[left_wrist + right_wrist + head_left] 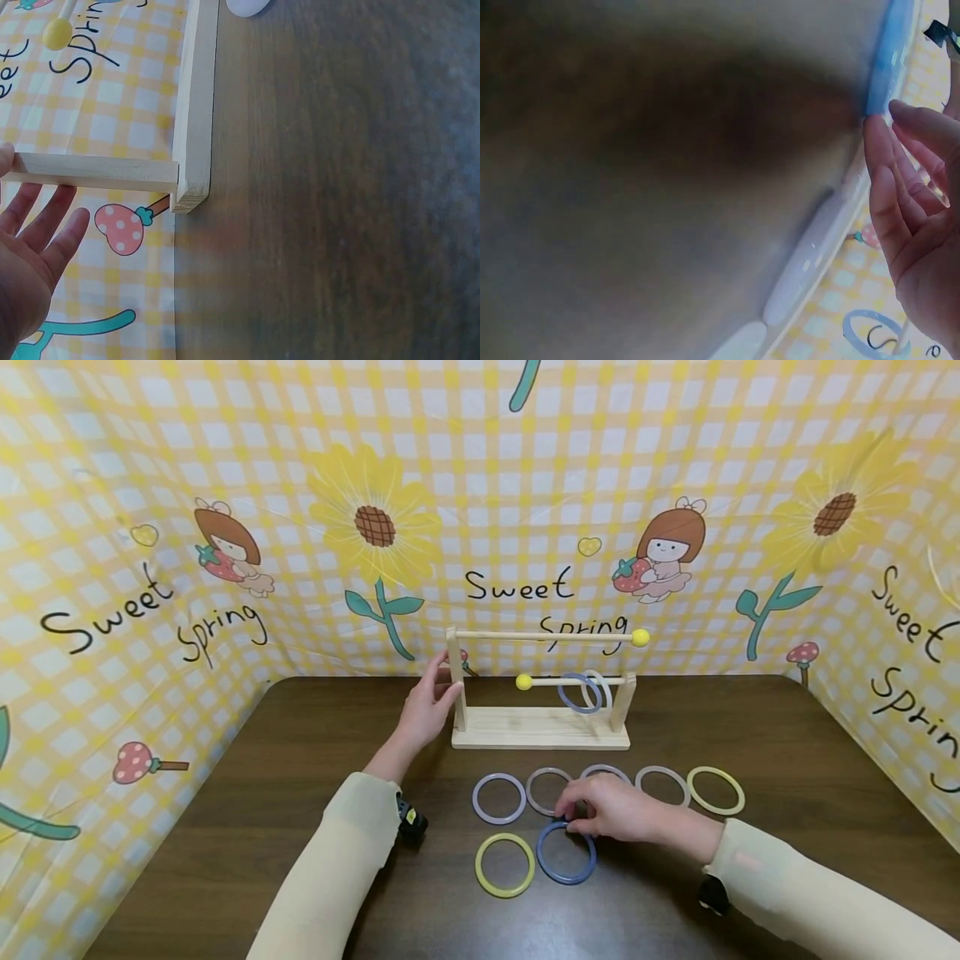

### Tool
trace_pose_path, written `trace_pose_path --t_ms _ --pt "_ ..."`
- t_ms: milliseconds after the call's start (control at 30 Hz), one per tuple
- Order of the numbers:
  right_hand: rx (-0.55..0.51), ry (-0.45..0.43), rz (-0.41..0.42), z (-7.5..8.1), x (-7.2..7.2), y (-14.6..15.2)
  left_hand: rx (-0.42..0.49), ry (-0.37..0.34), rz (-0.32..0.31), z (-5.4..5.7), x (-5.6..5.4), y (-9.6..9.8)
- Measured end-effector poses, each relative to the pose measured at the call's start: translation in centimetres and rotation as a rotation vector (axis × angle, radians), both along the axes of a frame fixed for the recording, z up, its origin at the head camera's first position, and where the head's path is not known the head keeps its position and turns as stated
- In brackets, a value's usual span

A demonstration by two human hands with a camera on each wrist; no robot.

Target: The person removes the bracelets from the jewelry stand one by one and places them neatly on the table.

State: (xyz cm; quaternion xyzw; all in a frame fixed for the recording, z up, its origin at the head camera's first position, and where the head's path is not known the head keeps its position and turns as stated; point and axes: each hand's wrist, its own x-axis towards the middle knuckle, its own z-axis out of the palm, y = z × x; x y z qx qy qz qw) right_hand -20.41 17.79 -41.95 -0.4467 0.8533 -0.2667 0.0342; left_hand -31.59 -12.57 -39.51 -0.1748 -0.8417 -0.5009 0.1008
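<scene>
My right hand [611,807] pinches the far rim of a dark blue ring [566,881], which lies in the near row on the dark wooden table. In the right wrist view, thumb and fingertips meet at the edge of this blue ring [889,56]. A yellow-green ring [505,894] lies just left of it. My left hand [426,710] holds the left post of a light wooden stand [540,740], thumb on one side and fingers on the other. A periwinkle ring [587,711] and a white ring [608,687] hang on the stand's lower bar.
Behind the blue ring runs a row of several rings, from a lavender ring [499,822] to a pale yellow ring [724,812]. Yellow balls cap the upper bar [540,636] and lower bar [543,681]. A yellow checked cloth [495,485] hangs behind the table.
</scene>
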Motion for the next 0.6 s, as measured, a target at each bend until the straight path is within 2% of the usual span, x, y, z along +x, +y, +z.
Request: trace_pose_path --t_ms 233,467,600 --pt "-0.052 0.023 -0.124 1.8 -0.9 1.0 0.021 0.015 -0.017 0.0 -0.1 0.1" --pt "-0.166 0.182 -0.321 4.3 -2.6 2.0 0.011 0.002 -0.007 0.1 0.0 0.1" --pt "-0.261 0.239 -0.441 5.4 -3.5 2.2 0.010 -0.006 -0.005 0.0 0.0 0.0"
